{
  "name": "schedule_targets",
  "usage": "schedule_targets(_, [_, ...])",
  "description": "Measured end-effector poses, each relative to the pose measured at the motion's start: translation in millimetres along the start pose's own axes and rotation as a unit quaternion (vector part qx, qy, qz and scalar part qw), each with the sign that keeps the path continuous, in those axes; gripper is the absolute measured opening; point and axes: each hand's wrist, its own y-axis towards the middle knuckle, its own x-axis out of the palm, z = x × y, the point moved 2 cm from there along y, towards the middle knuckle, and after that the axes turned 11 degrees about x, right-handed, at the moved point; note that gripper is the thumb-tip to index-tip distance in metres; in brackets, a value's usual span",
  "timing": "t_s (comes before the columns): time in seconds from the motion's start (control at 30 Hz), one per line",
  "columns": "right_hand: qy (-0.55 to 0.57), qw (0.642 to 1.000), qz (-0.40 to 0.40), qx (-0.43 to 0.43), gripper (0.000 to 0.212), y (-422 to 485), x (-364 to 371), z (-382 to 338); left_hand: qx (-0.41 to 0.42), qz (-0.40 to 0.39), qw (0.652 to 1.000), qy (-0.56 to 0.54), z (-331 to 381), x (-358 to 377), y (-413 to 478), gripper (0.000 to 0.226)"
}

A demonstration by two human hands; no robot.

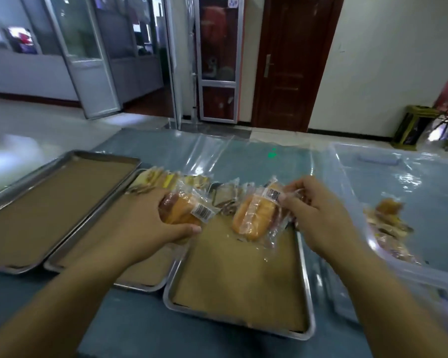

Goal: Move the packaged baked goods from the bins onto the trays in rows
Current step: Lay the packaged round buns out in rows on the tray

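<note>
My left hand grips a wrapped orange bun with a barcode label, over the seam between the middle tray and the right tray. My right hand pinches the wrapper end of a second wrapped bun above the far part of the right tray. A row of packaged baked goods lies along the far ends of the middle and right trays. The clear plastic bin at the right holds several more packages.
A third steel tray lined with brown paper sits at the left with nothing on it. The trays stand on a table with a blue-grey cover and a clear plastic sheet. Beyond are tiled floor, glass doors and a brown wooden door.
</note>
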Motion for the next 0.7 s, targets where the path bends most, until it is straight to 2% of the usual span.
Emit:
schedule_targets(0.13, [-0.014, 0.999, -0.043, -0.016, 0.011, -10.4, 71.5, -0.5, -0.056, 0.002, 0.998, -0.038, -51.7, -24.8, -25.3, 0.043])
schedule_targets(0.27, [-0.026, 0.996, -0.084, 0.016, 0.01, -7.3, 140.1, 9.8, -0.118, 0.02, 0.993, -0.009, -110.5, -52.2, -35.9, 0.047])
schedule_targets(0.47, [0.037, 0.99, -0.125, 0.05, 0.016, 19.6, 245.2, 21.0, -0.192, 0.014, 0.981, 0.014, -199.1, -94.0, -22.8, 0.053])
schedule_targets(0.63, [0.044, 0.985, -0.134, 0.104, 0.021, 53.6, 317.7, 25.9, -0.213, 0.02, 0.973, -0.081, -256.4, -120.0, 9.9, 0.063])
schedule_targets(0.7, [0.025, 0.985, -0.13, 0.107, 0.027, 65.4, 340.9, 22.0, -0.227, 0.03, 0.969, -0.095, -280.6, -128.8, 22.7, 0.059])
